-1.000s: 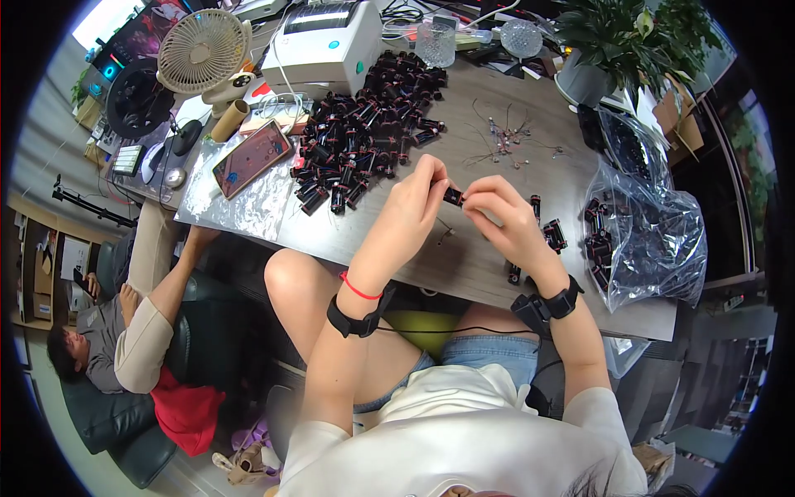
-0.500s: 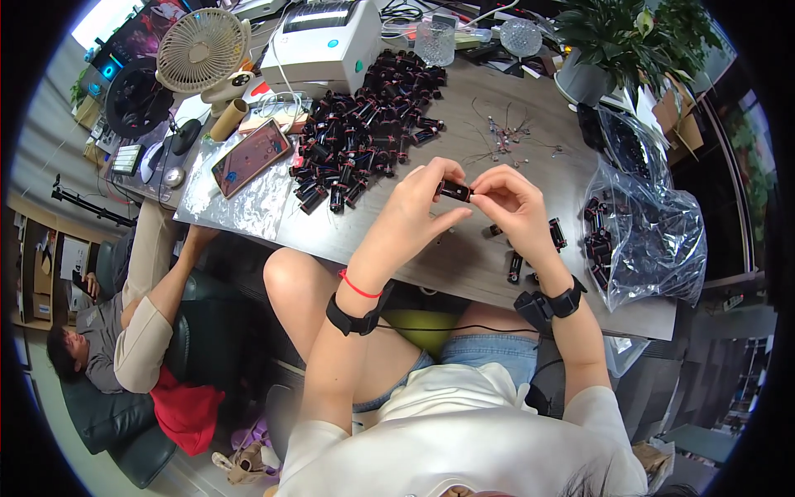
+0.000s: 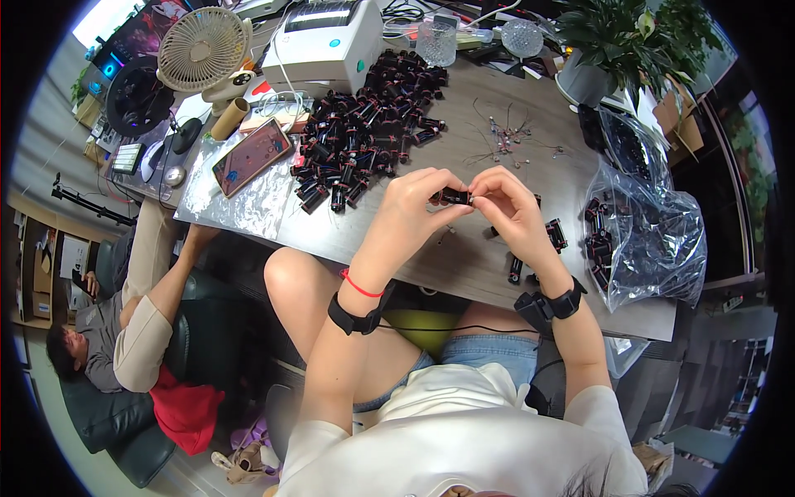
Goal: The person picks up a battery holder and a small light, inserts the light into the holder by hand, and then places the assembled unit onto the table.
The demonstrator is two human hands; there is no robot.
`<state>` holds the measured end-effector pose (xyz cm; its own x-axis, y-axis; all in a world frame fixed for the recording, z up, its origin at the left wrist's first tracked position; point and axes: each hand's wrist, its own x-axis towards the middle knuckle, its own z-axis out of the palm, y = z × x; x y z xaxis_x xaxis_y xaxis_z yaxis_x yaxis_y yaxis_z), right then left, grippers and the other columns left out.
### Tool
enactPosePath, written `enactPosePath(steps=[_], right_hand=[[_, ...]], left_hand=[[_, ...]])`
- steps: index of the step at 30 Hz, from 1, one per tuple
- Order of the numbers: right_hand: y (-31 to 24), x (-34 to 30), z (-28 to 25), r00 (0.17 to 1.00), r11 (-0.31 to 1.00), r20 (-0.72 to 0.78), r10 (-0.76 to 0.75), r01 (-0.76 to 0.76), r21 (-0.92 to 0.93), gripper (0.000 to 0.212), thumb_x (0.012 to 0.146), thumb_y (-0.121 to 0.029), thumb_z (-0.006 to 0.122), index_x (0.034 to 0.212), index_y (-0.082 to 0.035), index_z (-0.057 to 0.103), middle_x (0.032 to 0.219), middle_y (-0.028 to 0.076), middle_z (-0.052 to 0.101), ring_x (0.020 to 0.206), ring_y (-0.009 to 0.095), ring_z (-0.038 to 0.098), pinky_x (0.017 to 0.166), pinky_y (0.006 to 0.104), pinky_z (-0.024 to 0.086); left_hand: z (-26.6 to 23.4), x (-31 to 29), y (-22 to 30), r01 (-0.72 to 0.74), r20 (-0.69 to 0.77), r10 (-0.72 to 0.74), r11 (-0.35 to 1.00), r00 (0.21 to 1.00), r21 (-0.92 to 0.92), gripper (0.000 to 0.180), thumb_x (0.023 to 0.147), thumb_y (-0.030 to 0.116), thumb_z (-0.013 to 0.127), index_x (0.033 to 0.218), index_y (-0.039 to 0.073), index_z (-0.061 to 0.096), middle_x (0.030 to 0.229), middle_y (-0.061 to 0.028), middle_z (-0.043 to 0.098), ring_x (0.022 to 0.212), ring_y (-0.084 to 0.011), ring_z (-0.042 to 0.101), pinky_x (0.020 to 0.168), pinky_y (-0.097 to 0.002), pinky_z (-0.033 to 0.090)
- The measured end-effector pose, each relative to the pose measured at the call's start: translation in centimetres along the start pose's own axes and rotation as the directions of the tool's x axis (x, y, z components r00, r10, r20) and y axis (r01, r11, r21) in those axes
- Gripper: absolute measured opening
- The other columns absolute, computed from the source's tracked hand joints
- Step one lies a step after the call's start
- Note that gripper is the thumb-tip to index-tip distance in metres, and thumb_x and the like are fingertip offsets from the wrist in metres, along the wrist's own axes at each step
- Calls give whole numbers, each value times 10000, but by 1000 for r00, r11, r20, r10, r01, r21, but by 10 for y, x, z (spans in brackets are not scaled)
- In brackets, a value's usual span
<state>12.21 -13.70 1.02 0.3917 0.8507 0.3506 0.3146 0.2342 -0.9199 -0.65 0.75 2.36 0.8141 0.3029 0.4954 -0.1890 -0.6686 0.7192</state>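
Observation:
Over the near part of the desk, my left hand (image 3: 411, 205) grips a small black cylinder (image 3: 452, 196) with reddish ends between thumb and fingers. My right hand (image 3: 511, 207) pinches at the cylinder's right end; whatever tiny piece may be in that pinch is hidden. A large heap of similar black cylinders (image 3: 358, 141) lies beyond my left hand. Several more cylinders (image 3: 555, 236) rest beside my right wrist. Farther out, small loose parts with thin wire leads (image 3: 507, 139) are scattered on the desk (image 3: 464, 95).
A clear plastic bag (image 3: 654, 240) of black cylinders lies at the right. A phone (image 3: 252, 157), a fan (image 3: 203, 51) and a white printer (image 3: 319, 45) stand left and behind. A potted plant (image 3: 584, 79) is far right. Another person (image 3: 103, 348) sits at the left.
My left hand has shifted slightly down and its fingers have curled further over the cylinder. My right hand stays at the cylinder's end, its fingers slightly changed.

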Motion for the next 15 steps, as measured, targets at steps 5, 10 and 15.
enactPosePath(steps=[5,10,15], right_hand=[[1,-1,2,996,985,59,62,-70,156,46,907,20,539,951,13,551,1097,58,470,975,111,518,859,261,459],[5,-2,4,998,984,40,40,-47,172,53,913,21,530,961,8,549,1123,56,442,978,104,511,866,261,456],[9,-1,1,1000,992,-2,11,-11,124,47,903,21,545,948,11,553,1110,59,448,974,102,514,830,257,472]], left_hand=[[-1,0,2,19,-15,-19,999,1000,-28,192,727,60,755,878,-5,656,816,-87,661,685,-177,618,612,-284,502],[-1,-1,3,15,-23,-15,1000,1000,-13,195,710,47,760,870,-2,658,806,-88,656,678,-184,618,612,-289,497],[0,1,3,-17,-48,15,999,999,-34,202,716,59,752,870,10,632,774,-96,618,659,-217,614,604,-314,504]])
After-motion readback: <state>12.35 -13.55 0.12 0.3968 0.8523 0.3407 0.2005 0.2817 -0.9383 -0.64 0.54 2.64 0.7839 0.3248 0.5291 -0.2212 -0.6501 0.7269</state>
